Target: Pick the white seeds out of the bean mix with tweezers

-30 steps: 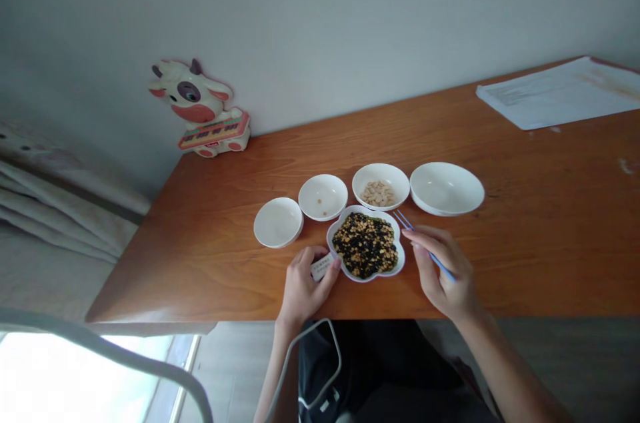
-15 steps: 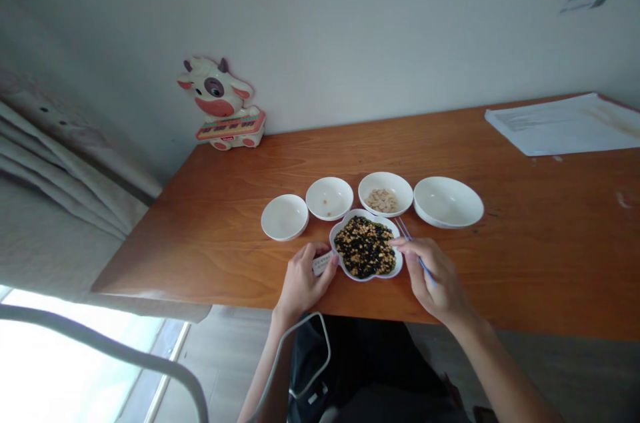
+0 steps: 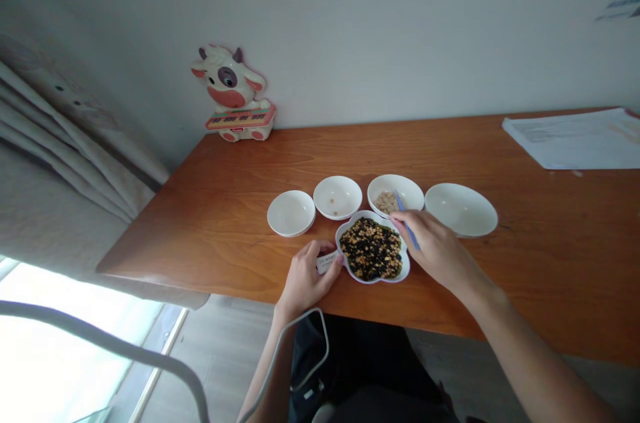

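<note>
My left hand (image 3: 307, 276) pinches the short handle (image 3: 327, 261) of a white scalloped dish (image 3: 404, 269), which rests near the table's front edge. Mixed black, tan and greenish grains or seeds (image 3: 371, 248) cover its bottom. Over the dish's right rim, my right hand (image 3: 437, 239) grips slim blue tweezers (image 3: 413, 236). Their tips reach into a white bowl (image 3: 411, 189) behind the dish, beside pale flat seeds (image 3: 386, 201); whether anything is between the tips I cannot tell. Left of it, another white bowl (image 3: 325, 191) holds a few small tan pieces.
One more white bowl (image 3: 291, 213) stands at the row's left end, and a wider one (image 3: 461, 209) at its right. A cow toy with a keyboard (image 3: 235, 96) sits at the back left against the wall. Paper sheets (image 3: 575, 139) lie back right. A grey cable (image 3: 150, 363) crosses the lower left.
My right hand has moved forward from beside the dish, bringing the tweezer tips into the bowl of pale seeds. My left hand keeps its hold. The view has shifted slightly.
</note>
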